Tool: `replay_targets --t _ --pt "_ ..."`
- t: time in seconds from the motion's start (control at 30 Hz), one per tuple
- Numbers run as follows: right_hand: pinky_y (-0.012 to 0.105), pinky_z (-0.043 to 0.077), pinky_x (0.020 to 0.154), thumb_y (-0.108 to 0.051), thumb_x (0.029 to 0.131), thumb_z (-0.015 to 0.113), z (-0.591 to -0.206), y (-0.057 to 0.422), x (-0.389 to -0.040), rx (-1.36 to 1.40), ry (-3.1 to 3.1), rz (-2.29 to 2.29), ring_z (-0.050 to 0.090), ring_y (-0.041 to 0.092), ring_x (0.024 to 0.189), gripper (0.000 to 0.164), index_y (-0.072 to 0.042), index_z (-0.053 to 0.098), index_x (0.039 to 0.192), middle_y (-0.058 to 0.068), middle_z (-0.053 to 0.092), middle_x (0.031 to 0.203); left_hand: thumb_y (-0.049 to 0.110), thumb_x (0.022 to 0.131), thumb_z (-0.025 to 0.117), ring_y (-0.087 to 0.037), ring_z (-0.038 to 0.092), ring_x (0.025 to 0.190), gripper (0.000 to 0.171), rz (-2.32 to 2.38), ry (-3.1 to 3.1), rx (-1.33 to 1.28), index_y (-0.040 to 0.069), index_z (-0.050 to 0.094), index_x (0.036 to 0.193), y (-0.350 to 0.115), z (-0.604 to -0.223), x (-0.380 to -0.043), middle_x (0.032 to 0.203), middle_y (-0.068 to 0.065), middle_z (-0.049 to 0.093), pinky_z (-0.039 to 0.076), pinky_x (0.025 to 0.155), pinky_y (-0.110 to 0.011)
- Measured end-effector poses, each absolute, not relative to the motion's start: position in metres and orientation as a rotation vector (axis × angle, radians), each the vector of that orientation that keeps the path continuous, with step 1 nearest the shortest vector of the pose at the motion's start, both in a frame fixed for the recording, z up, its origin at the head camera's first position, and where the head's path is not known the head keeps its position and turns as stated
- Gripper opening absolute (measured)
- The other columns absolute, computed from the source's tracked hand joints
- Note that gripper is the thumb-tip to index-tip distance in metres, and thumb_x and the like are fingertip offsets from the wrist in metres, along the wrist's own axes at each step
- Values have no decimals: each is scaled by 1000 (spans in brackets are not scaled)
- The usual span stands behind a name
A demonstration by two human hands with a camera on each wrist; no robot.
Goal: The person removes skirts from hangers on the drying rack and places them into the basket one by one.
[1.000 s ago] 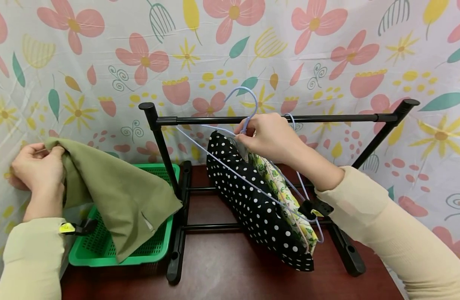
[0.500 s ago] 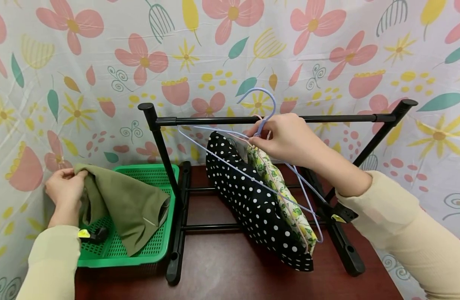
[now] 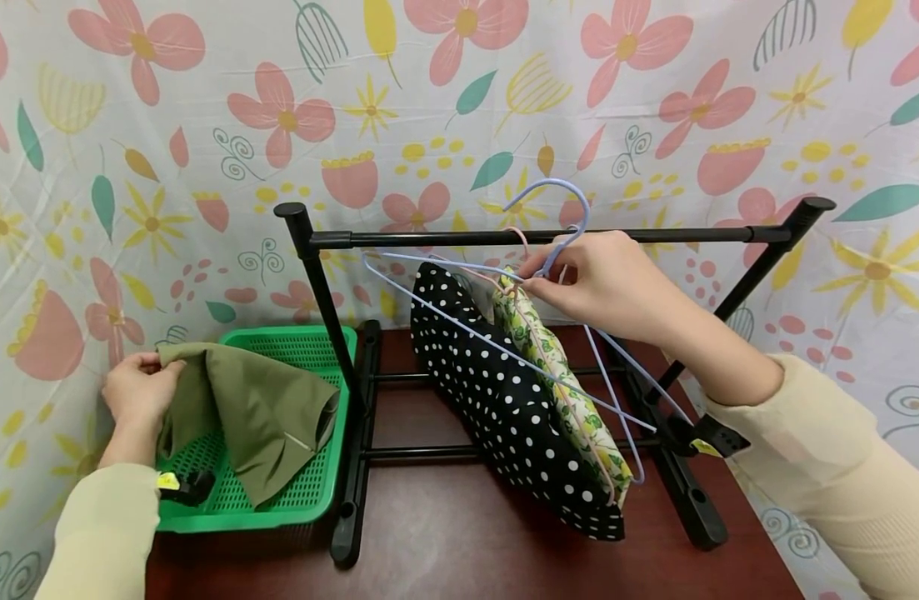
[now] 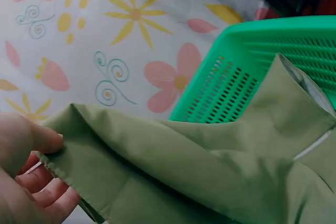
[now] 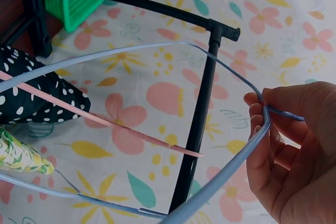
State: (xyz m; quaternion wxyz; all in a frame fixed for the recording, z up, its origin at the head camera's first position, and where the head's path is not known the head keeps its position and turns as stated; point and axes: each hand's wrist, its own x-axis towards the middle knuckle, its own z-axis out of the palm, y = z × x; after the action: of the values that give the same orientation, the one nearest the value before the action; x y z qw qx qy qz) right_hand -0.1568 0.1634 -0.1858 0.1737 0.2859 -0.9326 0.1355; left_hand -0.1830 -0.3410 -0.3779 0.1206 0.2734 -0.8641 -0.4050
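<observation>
In the head view my left hand point(image 3: 138, 393) pinches the edge of a piece of olive green cloth point(image 3: 257, 417), which drapes into a green plastic basket point(image 3: 242, 522). The left wrist view shows thumb and fingers on the edge of that cloth. My right hand point(image 3: 605, 283) pinches a blue wire hanger point(image 3: 459, 321) just below its hook, in front of the rack's bar point(image 3: 437, 240). Nothing hangs on this hanger. Close beside it, a black polka-dot cloth point(image 3: 481, 392) and a yellow-green patterned cloth point(image 3: 534, 342) hang from the rack, along with a pink hanger point(image 5: 121, 127).
The black rack stands on a dark red-brown table point(image 3: 444, 533), its left foot point(image 3: 347, 533) beside the basket. A floral curtain point(image 3: 429, 108) rises behind everything. Another blue hanger point(image 5: 105, 203) shows beside the patterned cloth in the right wrist view.
My right hand has moved right along the bar with the blue hanger. My left hand has come right and down, lowering the olive cloth further into the basket.
</observation>
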Motion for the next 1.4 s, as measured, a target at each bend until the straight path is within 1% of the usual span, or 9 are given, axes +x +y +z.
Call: replay_targets --t 0.1,0.23,0.37,0.5,0.67,0.77,0.93,1.2,1.4 --pt "23 35 46 -27 86 64 -187 166 -155 818 -2619 386 43 4 46 12 -21 74 82 -10 67 71 26 90 55 -44 40 111 41 -1134 -2592 695 -6 53 116 -340 -386 -179 103 -23 54 34 91 -50" --pt "22 33 43 -25 87 63 -187 171 -153 838 -2594 412 38 3 40 15 -20 74 78 -11 69 84 24 91 54 -47 40 104 36 -1057 -2693 572 -7 52 109 -338 -397 -175 109 -30 53 32 88 -53" --pt "22 32 42 -25 88 62 -185 178 -148 825 -2611 439 35 4 37 12 -22 74 85 -10 67 74 21 91 55 -47 44 97 35 -980 -2792 414 -9 51 108 -336 -405 -171 109 -34 52 33 85 -56" --pt "22 29 41 -26 89 61 -184 187 -144 808 -2628 444 31 4 36 12 -23 73 91 -11 59 63 17 89 58 -40 50 82 26 -930 -2876 232 -6 53 100 -330 -414 -167 100 -31 55 38 71 -48" --pt "22 30 39 -28 89 62 -183 196 -139 768 -2639 453 32 4 35 11 -25 72 91 -12 56 57 16 88 58 -22 39 64 18 -889 -2968 72 2 47 84 -323 -424 -165 76 -11 49 29 61 -36" --pt "19 33 42 -24 87 64 -183 201 -138 775 -2599 451 43 2 43 8 -26 72 87 -13 62 67 16 88 58 -19 34 63 21 -920 -3011 31 5 42 81 -319 -430 -163 72 -6 43 26 60 -37" --pt "14 36 46 -18 84 67 -184 209 -139 860 -2501 473 52 -3 57 9 -24 73 81 -14 67 80 20 89 59 -19 39 67 21 -998 -3050 13 3 47 87 -314 -436 -159 82 -11 50 31 58 -34" --pt "11 42 55 -14 82 69 -189 222 -138 827 -2481 538 54 -3 60 16 -27 72 91 -14 66 82 25 90 59 -22 54 77 27 -1044 -3080 -29 -1 59 98 -309 -441 -154 99 -20 60 42 60 -32" --pt "10 42 56 -6 78 72 -196 232 -140 835 -2415 567 52 -5 58 21 -22 73 92 -11 64 81 26 93 55 -24 59 80 30 -1122 -3111 19 -1 63 103 -305 -447 -152 92 -15 64 47 65 -35"
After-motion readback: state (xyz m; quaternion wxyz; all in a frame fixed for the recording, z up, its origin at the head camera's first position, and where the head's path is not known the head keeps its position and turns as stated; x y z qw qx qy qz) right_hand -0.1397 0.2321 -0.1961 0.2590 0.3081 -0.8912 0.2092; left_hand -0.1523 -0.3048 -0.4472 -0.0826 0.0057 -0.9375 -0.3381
